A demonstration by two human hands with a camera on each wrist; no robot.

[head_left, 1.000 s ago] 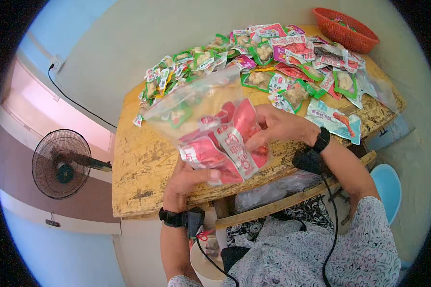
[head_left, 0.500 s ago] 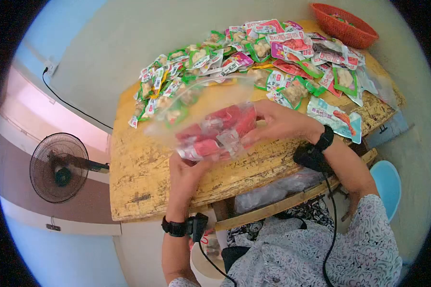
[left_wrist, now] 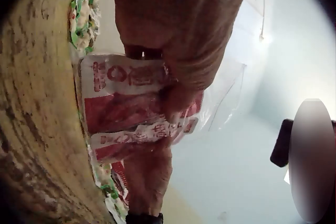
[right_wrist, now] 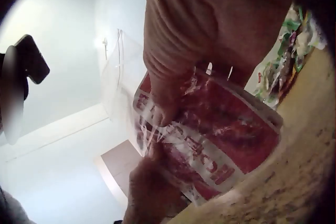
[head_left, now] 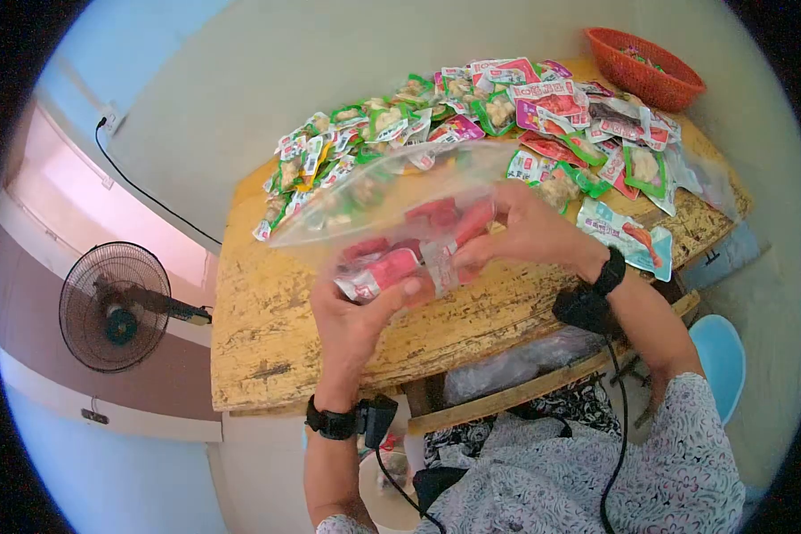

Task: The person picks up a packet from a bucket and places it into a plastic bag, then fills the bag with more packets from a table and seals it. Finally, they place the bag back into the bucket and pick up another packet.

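tbh, left hand point(head_left: 351, 325) and right hand point(head_left: 547, 233) have fingers curled round clear bag point(head_left: 396, 182) of red packets point(head_left: 393, 266); grip low, even, so loose top doesn't flop.

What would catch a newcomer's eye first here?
Probably the heap of bright snack packets spread along the far side of the worn yellow table. Next, the clear plastic bag with red packets inside, held between the left hand and right hand above the near side. The red basket stands out at the table's far right corner.
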